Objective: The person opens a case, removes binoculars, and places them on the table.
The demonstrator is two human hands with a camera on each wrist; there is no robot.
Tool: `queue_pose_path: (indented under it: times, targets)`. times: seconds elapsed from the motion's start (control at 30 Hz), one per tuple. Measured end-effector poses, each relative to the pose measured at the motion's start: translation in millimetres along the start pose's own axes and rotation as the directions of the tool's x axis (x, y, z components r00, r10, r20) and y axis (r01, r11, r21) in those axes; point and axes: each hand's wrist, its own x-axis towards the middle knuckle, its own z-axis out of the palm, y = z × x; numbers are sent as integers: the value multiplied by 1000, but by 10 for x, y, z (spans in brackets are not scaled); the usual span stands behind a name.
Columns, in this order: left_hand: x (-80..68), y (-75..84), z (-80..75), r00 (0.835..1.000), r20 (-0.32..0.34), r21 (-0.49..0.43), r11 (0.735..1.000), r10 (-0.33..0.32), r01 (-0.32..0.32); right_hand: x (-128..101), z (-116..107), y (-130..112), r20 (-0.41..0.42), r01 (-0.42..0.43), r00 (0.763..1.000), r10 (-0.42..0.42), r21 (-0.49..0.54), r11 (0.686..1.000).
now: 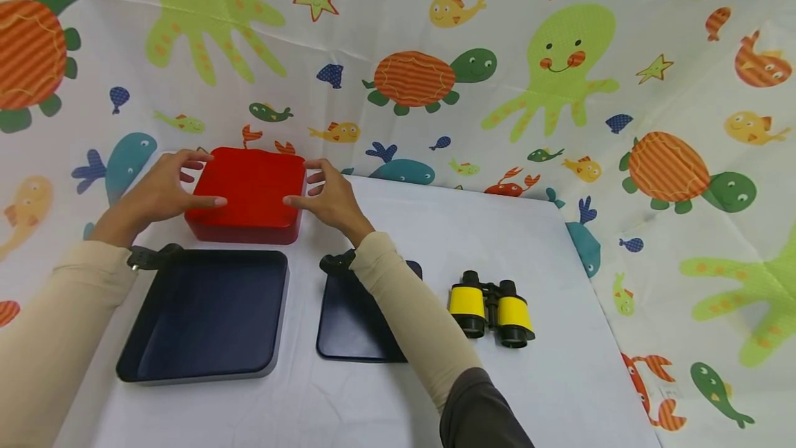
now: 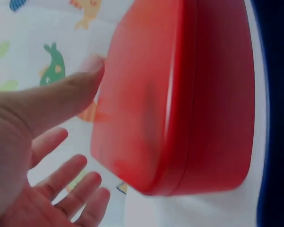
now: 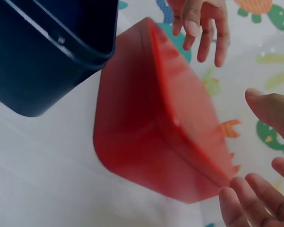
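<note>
I see one red box (image 1: 247, 193), square with rounded corners and a lid on top, glossy, sitting at the far left of the white table (image 1: 560, 365), just beyond the navy tray. Counting by size: one deep navy tray (image 1: 205, 313) near left, one red box, one flat navy lid (image 1: 354, 323) to the tray's right and partly under my right forearm, and one pair of yellow-and-black binoculars (image 1: 491, 308) further right. My left hand (image 1: 163, 185) is at the box's left side, fingers spread and relaxed, thumb tip touching the lid's top; the left wrist view shows the fingers standing off the side wall. My right hand (image 1: 329, 196) mirrors it on the right edge, fingers spread, thumb on the lid. Neither hand grips; both are loose about the box.
</note>
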Motion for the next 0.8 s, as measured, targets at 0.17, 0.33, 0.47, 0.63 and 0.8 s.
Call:
queue_pose_path:
  times: [0.17, 0.33, 0.47, 0.63, 0.8]
  targets:
    - [57, -134, -42, 998, 65, -15, 1000, -19, 20, 77, 93, 98, 3, -101, 995, 100, 41, 994]
    - [119, -238, -50, 994, 103, -53, 997, -42, 47, 151, 162, 180, 27, -188, 982, 186, 104, 977]
    - [142, -306, -21, 986, 149, -81, 993, -71, 84, 201, 201, 229, 48, -222, 975, 217, 155, 963]
    - [153, -339, 9, 984, 156, -95, 991, -84, 100, 244, 218, 224, 51, -238, 971, 232, 180, 955]
    - [153, -333, 9, 983, 150, -99, 988, -103, 119, 264, 229, 185, 42, -277, 961, 274, 203, 939]
